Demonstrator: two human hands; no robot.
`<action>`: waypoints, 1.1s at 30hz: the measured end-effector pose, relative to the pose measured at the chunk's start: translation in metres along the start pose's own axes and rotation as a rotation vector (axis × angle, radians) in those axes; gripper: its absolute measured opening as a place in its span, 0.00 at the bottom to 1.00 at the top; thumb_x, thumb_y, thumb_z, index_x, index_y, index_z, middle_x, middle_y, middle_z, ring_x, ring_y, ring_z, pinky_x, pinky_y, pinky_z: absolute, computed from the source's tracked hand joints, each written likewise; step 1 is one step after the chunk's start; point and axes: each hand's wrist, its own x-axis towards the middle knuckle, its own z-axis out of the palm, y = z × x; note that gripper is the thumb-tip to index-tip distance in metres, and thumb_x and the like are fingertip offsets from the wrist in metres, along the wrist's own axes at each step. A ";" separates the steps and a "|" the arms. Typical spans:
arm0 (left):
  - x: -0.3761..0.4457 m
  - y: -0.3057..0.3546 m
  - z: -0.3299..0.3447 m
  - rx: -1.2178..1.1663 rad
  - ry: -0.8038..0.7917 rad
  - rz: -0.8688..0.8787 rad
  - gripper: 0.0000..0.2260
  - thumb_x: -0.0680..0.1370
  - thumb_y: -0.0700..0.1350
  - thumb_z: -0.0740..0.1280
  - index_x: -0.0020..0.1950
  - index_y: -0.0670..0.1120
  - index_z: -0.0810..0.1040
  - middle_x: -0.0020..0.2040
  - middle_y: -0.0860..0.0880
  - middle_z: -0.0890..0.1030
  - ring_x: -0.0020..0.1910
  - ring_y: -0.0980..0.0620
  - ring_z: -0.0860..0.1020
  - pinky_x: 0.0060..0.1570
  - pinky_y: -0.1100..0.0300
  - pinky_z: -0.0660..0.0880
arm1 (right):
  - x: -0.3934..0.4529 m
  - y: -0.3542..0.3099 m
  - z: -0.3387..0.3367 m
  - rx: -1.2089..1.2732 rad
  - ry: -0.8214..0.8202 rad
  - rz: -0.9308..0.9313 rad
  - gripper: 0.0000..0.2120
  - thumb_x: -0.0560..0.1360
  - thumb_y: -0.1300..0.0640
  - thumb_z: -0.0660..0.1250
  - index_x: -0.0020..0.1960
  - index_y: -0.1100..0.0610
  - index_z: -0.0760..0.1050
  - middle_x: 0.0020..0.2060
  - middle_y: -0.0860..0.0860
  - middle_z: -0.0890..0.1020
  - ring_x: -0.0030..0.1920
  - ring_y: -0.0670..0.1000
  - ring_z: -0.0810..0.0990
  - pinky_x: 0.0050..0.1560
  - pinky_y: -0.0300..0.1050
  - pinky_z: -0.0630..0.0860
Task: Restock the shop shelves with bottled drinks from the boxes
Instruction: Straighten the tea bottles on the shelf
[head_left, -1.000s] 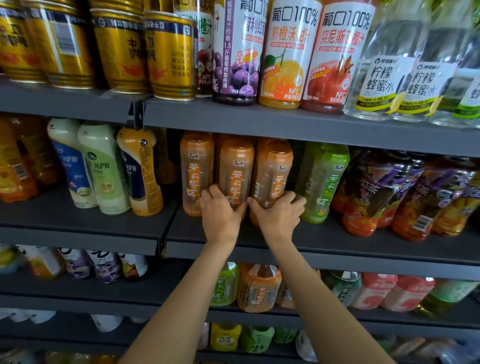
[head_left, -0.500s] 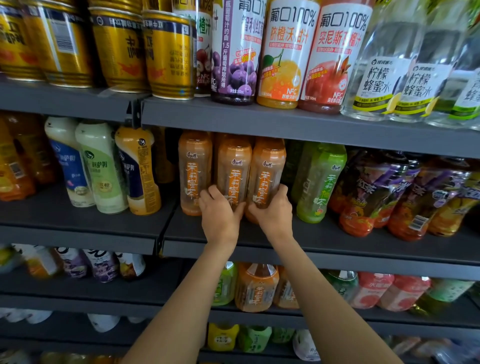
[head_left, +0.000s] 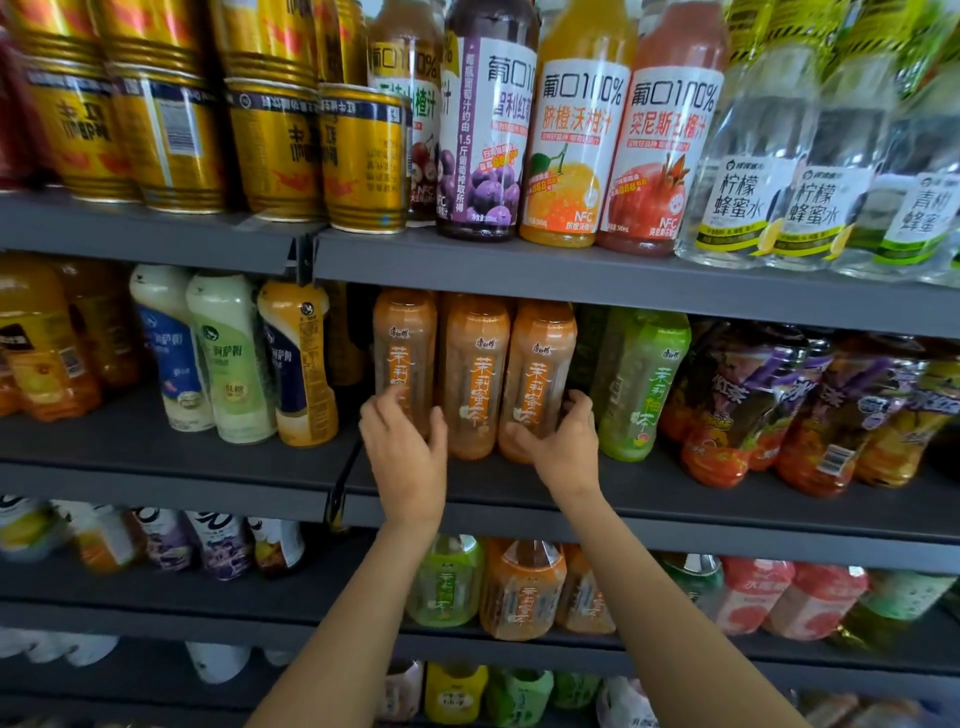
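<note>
Your left hand (head_left: 402, 457) and right hand (head_left: 563, 447), fingers loosely curled, flank three orange bottles (head_left: 475, 379). The bottles stand upright, touching, on the grey shelf (head_left: 649, 499).

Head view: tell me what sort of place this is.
Most likely a shop's drinks aisle: tiered grey shelves packed with juice bottles, gold cans and orange tea bottles in rows.

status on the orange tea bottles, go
Left hand on left orange bottle. Right hand cupping right orange bottle. Green bottle close beside.

Head view, close, straight-on to shelf (head_left: 571, 283) fronts.
</note>
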 end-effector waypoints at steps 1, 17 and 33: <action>0.006 -0.005 -0.003 0.004 -0.001 -0.041 0.23 0.75 0.44 0.68 0.66 0.37 0.66 0.62 0.37 0.70 0.62 0.41 0.69 0.58 0.50 0.70 | -0.002 0.000 0.002 0.006 0.004 -0.001 0.42 0.66 0.54 0.77 0.71 0.63 0.57 0.66 0.59 0.68 0.67 0.58 0.68 0.66 0.52 0.68; 0.024 -0.023 0.009 0.141 -0.196 -0.233 0.32 0.73 0.45 0.71 0.70 0.37 0.60 0.67 0.37 0.63 0.66 0.40 0.62 0.63 0.50 0.65 | -0.009 -0.005 0.040 -0.089 0.033 0.098 0.53 0.64 0.43 0.75 0.75 0.57 0.45 0.69 0.58 0.64 0.70 0.59 0.62 0.70 0.59 0.61; -0.016 0.014 0.041 0.261 -0.157 -0.011 0.34 0.71 0.52 0.72 0.70 0.37 0.62 0.65 0.38 0.68 0.64 0.41 0.69 0.60 0.51 0.70 | -0.001 0.003 0.016 0.112 0.105 -0.001 0.25 0.69 0.60 0.73 0.61 0.62 0.66 0.57 0.57 0.77 0.57 0.54 0.77 0.50 0.39 0.72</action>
